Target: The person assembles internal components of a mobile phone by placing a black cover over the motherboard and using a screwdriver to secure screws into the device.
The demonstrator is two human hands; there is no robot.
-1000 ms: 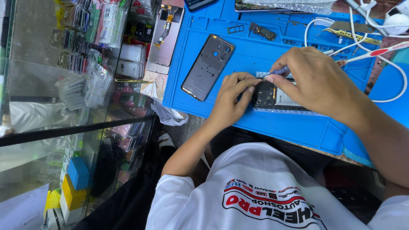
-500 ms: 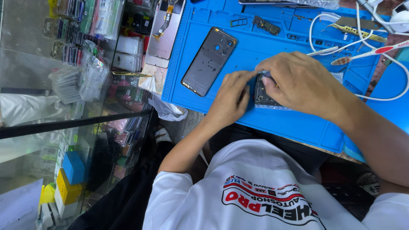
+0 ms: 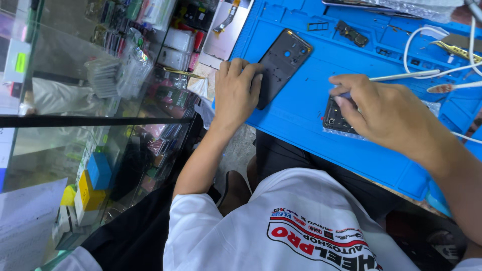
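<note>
The right hand (image 3: 389, 113) pinches something small and bluish at its fingertips, too hidden to name, and presses it onto the opened phone body (image 3: 335, 116), which lies directly under those fingers on the blue work mat (image 3: 301, 108). The left hand (image 3: 236, 90) lies flat with fingers loosely curled over the lower end of the dark back cover (image 3: 282, 62), gripping nothing firmly; the cover stretches up and away from it. A slip of the pinched piece could scratch the exposed board, and the white cables (image 3: 427, 50) just beyond the right hand could snag.
</note>
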